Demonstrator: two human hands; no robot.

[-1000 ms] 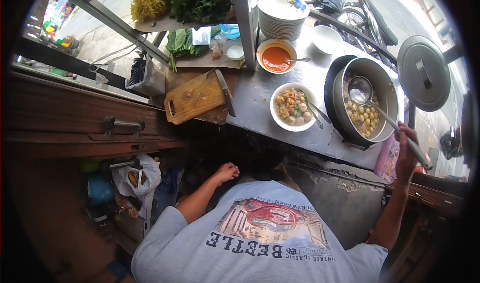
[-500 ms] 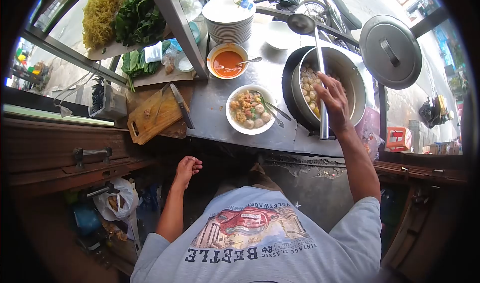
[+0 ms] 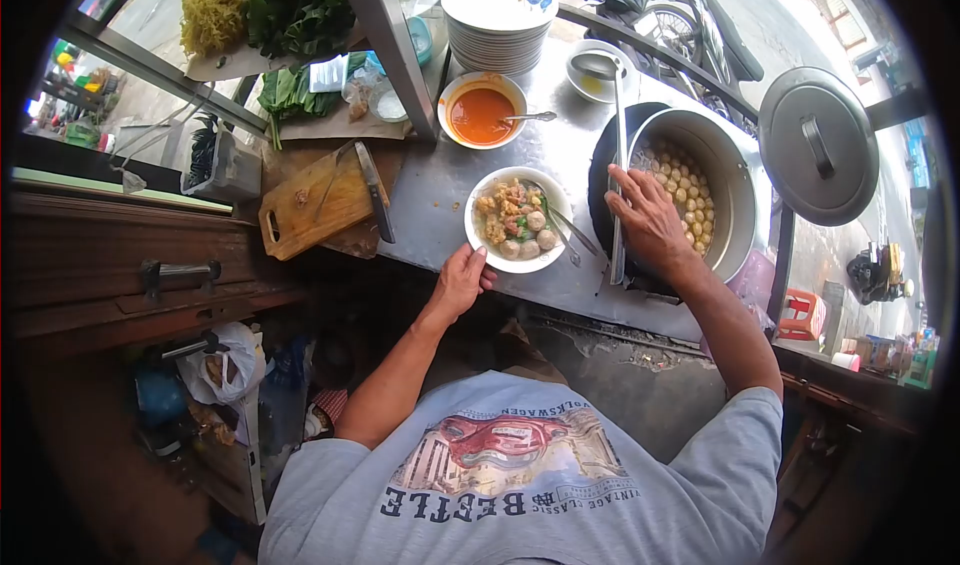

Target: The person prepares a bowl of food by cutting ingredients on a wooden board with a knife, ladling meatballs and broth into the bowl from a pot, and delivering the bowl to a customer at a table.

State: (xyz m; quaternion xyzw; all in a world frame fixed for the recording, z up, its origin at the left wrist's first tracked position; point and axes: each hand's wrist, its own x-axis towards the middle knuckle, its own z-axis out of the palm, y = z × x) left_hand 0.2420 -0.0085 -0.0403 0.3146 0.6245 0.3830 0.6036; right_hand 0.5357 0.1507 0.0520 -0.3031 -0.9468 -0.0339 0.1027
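My left hand (image 3: 463, 283) grips the near rim of a white bowl (image 3: 530, 267) holding meatballs, broth and brown fried bits. A spoon and fork (image 3: 567, 227) lean in that bowl, their handles out to the right. In my right hand (image 3: 655, 220) is the long handle of a metal ladle (image 3: 619, 130), fingers closed round it. The ladle's head is over a small white bowl (image 3: 591, 89) with a little yellowish liquid in it. Under my right hand stands a large metal pot (image 3: 738, 185) of meatballs in broth.
An orange sauce bowl (image 3: 482, 115) with a spoon stands by stacked plates (image 3: 497, 43). To the left are a cutting board (image 3: 315, 205) and a knife (image 3: 373, 190). A glass case frame (image 3: 385, 35), greens and noodles are beyond. A pot lid (image 3: 818, 145) hangs at right.
My left hand has moved up from beside my body to the soup bowl's rim. The ladle's head has lowered to the small white bowl, where yellowish liquid now shows. My view has shifted.
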